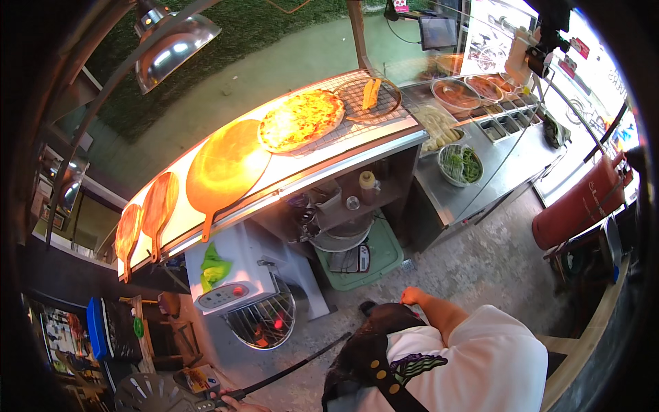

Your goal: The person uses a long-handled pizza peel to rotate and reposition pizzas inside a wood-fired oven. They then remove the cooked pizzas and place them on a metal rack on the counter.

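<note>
At the bottom edge my left hand (239,403), partly cut off, grips the black handle of a perforated metal pizza peel (141,392). The handle slants up to the right, its far end close to my dark apron (355,355). My right hand (411,295) is low in front of me beside the apron, fingers curled; whether it holds anything is unclear. Ahead, a baked pizza (302,121) lies on a wire rack (355,98) under warm light. Left of it are a large round wooden pizza board (226,170) and two smaller wooden paddles (159,211).
A dough mixer (231,288) with a wire guard stands below the counter. A green tray (381,257) carries a kitchen scale (355,259). The steel prep counter (484,185) holds a bowl of greens (461,165). A red cylinder (579,206) stands right; a heat lamp (175,46) hangs upper left.
</note>
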Available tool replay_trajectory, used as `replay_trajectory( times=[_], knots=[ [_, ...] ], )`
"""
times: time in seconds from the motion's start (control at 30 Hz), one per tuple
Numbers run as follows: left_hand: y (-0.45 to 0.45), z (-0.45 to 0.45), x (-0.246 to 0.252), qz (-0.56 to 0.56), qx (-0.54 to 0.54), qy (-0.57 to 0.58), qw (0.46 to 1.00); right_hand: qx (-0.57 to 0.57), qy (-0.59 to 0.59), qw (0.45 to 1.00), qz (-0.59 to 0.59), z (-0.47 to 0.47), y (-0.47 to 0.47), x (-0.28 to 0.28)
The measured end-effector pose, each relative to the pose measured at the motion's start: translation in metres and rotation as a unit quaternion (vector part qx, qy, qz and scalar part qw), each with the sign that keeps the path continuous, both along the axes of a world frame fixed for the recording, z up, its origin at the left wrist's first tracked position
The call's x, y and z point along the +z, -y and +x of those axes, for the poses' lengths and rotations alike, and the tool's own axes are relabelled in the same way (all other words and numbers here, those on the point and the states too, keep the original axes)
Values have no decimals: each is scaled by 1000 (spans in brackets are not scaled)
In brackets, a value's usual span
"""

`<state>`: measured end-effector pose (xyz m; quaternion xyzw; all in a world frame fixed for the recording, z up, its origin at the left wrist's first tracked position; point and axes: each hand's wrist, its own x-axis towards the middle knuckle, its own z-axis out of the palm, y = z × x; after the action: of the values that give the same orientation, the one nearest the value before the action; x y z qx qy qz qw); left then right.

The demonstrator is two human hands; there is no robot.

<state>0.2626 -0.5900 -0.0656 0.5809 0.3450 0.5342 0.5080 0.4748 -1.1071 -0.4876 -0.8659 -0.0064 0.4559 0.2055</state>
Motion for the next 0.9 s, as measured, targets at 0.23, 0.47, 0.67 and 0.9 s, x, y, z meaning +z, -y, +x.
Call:
replay_trajectory(
  times=[0.23, 0.47, 0.67, 0.9],
  knots=[
    [2, -3, 3, 3, -23, 34, 999, 31, 14, 999, 24, 4, -7, -4],
    [13, -4, 10, -16, 14, 24, 999, 73, 58, 995, 18, 0, -7, 7],
    [15, -8, 16, -4, 16, 24, 1000, 22, 17, 1000, 12, 1, -4, 4],
    [8, -13, 12, -17, 9, 54, 998, -4, 23, 999, 48, 2, -5, -9]
  ],
)
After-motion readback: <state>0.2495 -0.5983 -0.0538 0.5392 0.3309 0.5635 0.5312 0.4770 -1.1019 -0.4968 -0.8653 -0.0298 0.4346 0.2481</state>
